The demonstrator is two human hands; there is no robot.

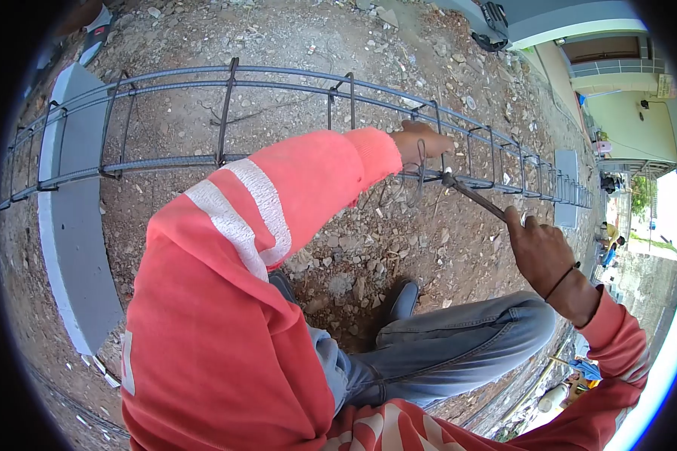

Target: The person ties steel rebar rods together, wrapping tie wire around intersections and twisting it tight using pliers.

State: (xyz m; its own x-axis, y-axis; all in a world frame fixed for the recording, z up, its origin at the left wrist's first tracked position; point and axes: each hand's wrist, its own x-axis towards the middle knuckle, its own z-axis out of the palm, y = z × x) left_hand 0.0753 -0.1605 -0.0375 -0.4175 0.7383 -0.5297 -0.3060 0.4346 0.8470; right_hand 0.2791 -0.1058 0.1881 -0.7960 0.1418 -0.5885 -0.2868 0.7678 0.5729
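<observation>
Your right hand (541,254) is gripping a dark, slender metal tool (478,198), its tip sitting at the near side of the long, grey steel-rebar cage (226,113) stretching before you; your left hand (420,141) is reaching over that cage beside thin, looped wire (421,159), its grip hidden.

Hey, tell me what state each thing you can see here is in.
Rebar cage: raised off the ground.
Grey blocks: lying beneath the cage.
Wire: bent into loops.
Left hand: at the cage, grip unclear.
Right hand: closed around the metal tool.
Metal tool: held, tip at the cage.
Wristband: on right wrist.
</observation>
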